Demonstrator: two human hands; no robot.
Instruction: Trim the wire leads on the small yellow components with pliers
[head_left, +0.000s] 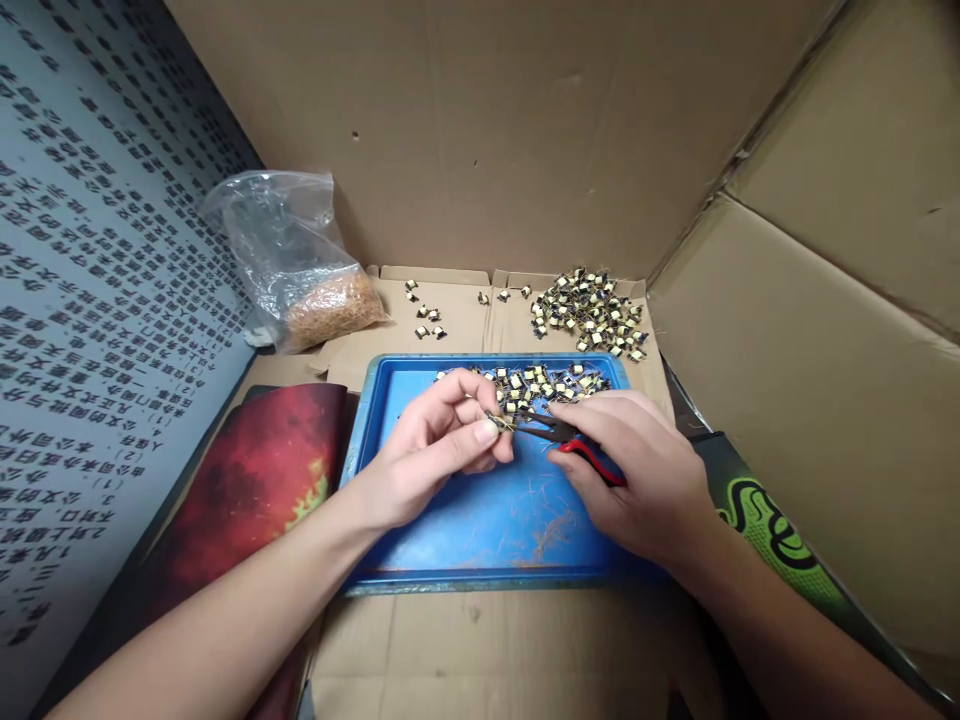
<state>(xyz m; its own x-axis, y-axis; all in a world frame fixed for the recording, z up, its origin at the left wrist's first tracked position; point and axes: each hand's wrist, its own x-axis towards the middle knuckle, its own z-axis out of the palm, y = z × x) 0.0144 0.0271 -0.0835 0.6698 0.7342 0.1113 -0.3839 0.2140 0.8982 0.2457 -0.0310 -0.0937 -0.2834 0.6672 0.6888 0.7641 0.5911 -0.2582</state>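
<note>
My left hand (442,440) pinches a small yellow-and-black component (498,422) between thumb and fingers, over the blue tray (465,520). My right hand (637,470) is closed round red-handled cutters (577,445), whose black jaws meet the component's wire leads. Several more of the same small components (540,385) lie along the tray's far side. Thin copper wire clippings (551,530) are scattered on the tray floor below my hands.
A larger heap of components (589,310) and a few loose ones (427,320) lie on cardboard behind the tray. A clear plastic bag (300,260) holding copper clippings stands at the back left. Cardboard walls enclose the back and right; a printed panel (82,300) stands left.
</note>
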